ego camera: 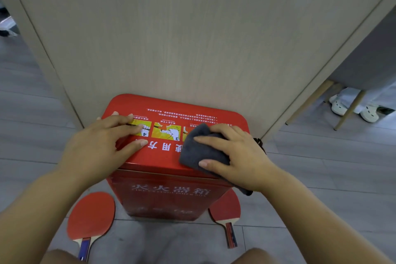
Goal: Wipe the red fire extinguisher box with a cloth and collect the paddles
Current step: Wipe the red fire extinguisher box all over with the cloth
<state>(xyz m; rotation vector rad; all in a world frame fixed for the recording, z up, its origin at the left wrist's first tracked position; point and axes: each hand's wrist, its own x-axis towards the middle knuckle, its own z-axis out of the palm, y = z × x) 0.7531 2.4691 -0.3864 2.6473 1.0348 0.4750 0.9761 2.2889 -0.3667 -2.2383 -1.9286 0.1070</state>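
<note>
Right hand (237, 154): fingers bent over a bunched grey cloth (201, 150), thumb on its near edge, gripping it and pressing it onto the lid. The cloth sits on the right part of the lid, and one corner hangs over the front edge under the wrist.

Left hand (100, 141): flat, fingers straight and spread, holding nothing. It rests on the left part of the same lid, with the fingertips on the yellow instruction pictures.

Red fire extinguisher box (162, 156): upright on the floor (321, 178), with its back against a beige wood-grain wall panel (192, 28). The lid is closed, with white print on the lid and front face.

Left paddle (91, 215): flat on the floor just beside the box's front-left bottom corner, red face up, blue handle pointing toward the person.

Right paddle (226, 208): at the box's right bottom corner, blade partly hidden by the box, dark red handle pointing toward the person. Cannot tell whether either paddle touches the box.

Far right: another person's feet in white clogs (353, 109), behind light wooden legs (308, 103).
</note>
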